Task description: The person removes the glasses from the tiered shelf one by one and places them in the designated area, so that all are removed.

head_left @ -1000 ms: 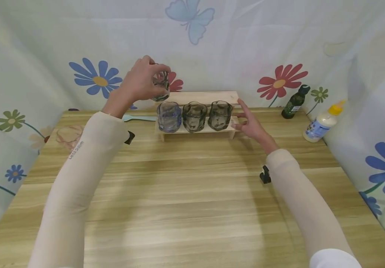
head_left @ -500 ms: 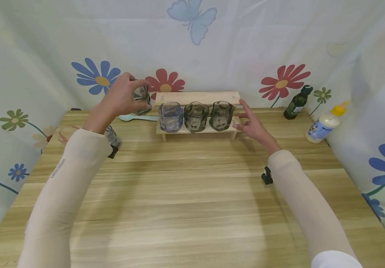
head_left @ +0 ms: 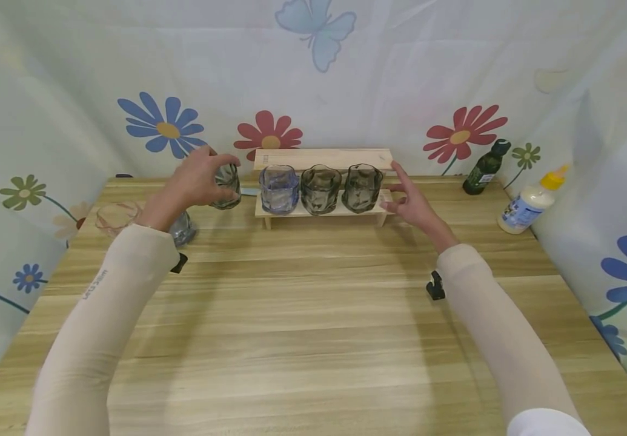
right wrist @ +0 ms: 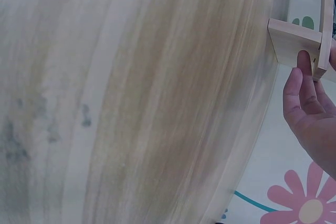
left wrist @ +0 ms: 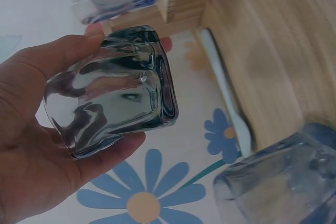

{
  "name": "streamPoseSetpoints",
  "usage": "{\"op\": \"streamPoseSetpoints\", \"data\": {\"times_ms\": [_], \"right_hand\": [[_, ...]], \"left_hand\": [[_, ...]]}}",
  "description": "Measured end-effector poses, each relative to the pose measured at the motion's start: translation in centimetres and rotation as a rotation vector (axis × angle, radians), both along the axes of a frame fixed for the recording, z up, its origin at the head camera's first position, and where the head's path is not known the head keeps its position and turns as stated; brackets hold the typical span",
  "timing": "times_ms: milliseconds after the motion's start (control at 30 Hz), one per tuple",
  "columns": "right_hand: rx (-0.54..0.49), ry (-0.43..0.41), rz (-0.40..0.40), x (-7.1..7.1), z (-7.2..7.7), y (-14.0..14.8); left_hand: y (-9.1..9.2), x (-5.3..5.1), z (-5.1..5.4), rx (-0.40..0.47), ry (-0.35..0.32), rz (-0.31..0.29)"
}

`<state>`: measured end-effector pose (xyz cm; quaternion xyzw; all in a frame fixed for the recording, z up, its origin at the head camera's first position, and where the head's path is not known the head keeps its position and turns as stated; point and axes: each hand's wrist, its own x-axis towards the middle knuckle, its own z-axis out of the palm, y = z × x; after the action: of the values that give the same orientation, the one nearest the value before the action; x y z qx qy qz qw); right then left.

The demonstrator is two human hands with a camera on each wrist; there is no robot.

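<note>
My left hand (head_left: 195, 178) holds a grey-green glass cup (head_left: 228, 188) between thumb and fingers, just left of a two-tier wooden rack (head_left: 321, 158). In the left wrist view the same cup (left wrist: 121, 93) lies sideways across the picture, its thick base away from the palm. On the rack's lower tier stand a bluish cup (head_left: 278, 191) and two dark grey cups, the middle one (head_left: 320, 191) and the right one (head_left: 361, 189). My right hand (head_left: 414, 206) touches the rack's right end with extended fingers; the right wrist view shows its fingers (right wrist: 305, 90) against the end piece.
Left of the rack lie a pale blue utensil (left wrist: 226, 87) and a clear bluish cup (head_left: 183, 230), partly behind the left wrist. A pinkish glass (head_left: 117, 218) stands farther left. At the back right are a dark green bottle (head_left: 484, 169) and a yellow-capped bottle (head_left: 528, 203).
My left hand has moved left and down with the grey-green cup, from beside the rack's upper tier toward the table. The right hand stays at the rack's end.
</note>
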<state>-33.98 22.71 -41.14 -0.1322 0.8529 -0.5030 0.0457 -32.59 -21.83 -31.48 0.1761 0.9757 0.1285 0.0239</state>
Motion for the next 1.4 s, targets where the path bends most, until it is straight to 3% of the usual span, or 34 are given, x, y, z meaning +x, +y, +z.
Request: {"op": "streamPoseSetpoints", "data": {"times_ms": [567,900,1133,1400], "right_hand": [[0.013,0.008,-0.01,0.0,-0.2,0.1],[0.017,-0.013,-0.015,0.2,0.0,0.0],[0.026,-0.017,-0.026,0.1,0.0,-0.1],[0.011,-0.02,-0.031,0.0,-0.2,0.1]], "left_hand": [[-1.0,-0.3,-3.9,-0.036,-0.071,-0.02],[-1.2,-0.2,-5.4,-0.023,-0.085,-0.021],[-1.2,-0.2,-6.4,-0.034,-0.06,-0.027],[-1.5,0.0,-6.9,-0.01,-0.087,-0.009]]}}
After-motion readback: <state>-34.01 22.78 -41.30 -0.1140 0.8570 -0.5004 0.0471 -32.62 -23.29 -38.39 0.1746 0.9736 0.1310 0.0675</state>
